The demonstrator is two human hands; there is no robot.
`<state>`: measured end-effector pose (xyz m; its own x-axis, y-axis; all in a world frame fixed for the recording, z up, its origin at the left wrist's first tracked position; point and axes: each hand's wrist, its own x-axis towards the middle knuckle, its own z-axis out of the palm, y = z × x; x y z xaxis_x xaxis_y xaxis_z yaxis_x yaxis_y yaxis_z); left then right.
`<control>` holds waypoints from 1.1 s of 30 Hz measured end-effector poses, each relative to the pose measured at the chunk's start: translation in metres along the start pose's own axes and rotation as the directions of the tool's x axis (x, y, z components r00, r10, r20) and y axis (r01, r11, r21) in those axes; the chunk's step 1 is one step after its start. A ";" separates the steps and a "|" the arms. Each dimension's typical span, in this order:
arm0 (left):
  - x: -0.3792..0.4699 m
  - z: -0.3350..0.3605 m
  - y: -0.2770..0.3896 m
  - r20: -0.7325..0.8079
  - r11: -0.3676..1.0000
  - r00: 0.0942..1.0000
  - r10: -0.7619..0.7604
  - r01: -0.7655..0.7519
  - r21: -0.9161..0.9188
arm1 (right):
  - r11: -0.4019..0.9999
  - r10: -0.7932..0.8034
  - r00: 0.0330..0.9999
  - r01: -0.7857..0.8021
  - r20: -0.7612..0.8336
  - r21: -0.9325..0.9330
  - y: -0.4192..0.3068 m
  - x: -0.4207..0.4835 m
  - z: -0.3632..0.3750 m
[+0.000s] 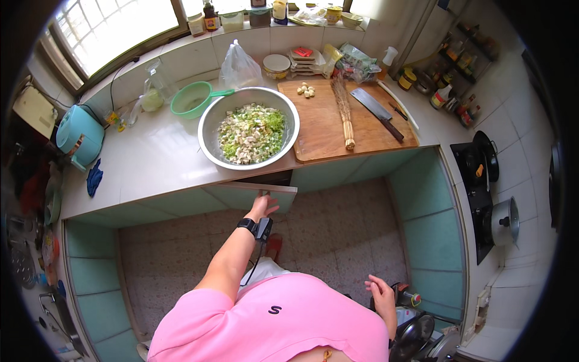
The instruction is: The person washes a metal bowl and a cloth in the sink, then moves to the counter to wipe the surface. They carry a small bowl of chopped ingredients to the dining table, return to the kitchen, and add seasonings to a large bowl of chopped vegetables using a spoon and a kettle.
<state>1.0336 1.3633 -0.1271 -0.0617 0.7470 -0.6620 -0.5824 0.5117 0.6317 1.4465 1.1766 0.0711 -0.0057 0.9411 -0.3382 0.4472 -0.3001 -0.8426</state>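
My left hand (263, 205) is at the face of a green cabinet door (276, 195), which stands ajar below the counter; its fingers are spread, and whether they touch the door is unclear. My right hand (381, 292) hangs low at my side with fingers apart, holding nothing. On the counter above the door stands a large metal bowl (203, 147) of chopped greens and pale diced pieces (251, 135). To its right, a wooden cutting board (316, 145) bears a cleaver (373, 111), a bundled twig brush (344, 113), a small knife (398, 111) and garlic cloves (307, 89).
A green plastic strainer (192, 100) and a knotted plastic bag (239, 68) stand behind the bowl. Farther left are a blue appliance (80, 133) and a blue cloth (94, 178). A stove (475, 203) with a pot (503, 226) is at right. Pans and a bottle (407, 296) stand near my right hand.
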 end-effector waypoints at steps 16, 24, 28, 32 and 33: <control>-0.081 -0.029 0.122 0.312 0.996 0.949 0.043 -0.017 -0.087 | 0.996 0.083 0.996 -0.084 -0.008 -0.043 -0.056 0.089 0.043; -0.060 -0.036 0.162 -0.022 0.991 0.992 0.121 -0.120 0.055 | 0.987 -0.059 0.998 0.055 -0.021 -0.150 -0.088 0.127 0.053; -0.037 -0.043 0.162 -0.020 0.981 0.984 0.178 -0.179 -0.071 | 0.976 -0.115 0.993 0.113 0.000 -0.187 -0.111 0.156 0.064; -0.027 -0.046 0.160 -0.086 0.959 0.959 0.268 -0.274 -0.069 | 0.967 -0.186 0.981 0.193 0.057 -0.169 -0.124 0.185 0.073; -0.027 -0.045 0.159 -0.116 0.953 0.950 0.291 -0.298 -0.047 | 0.953 -0.229 0.972 0.236 0.059 -0.189 -0.125 0.192 0.073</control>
<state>0.9058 1.4053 -0.0268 -0.3223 0.8091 -0.4915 -0.5749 0.2452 0.7806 1.3238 1.3833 0.0810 -0.1606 0.9739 -0.1606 0.5943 -0.0345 -0.8035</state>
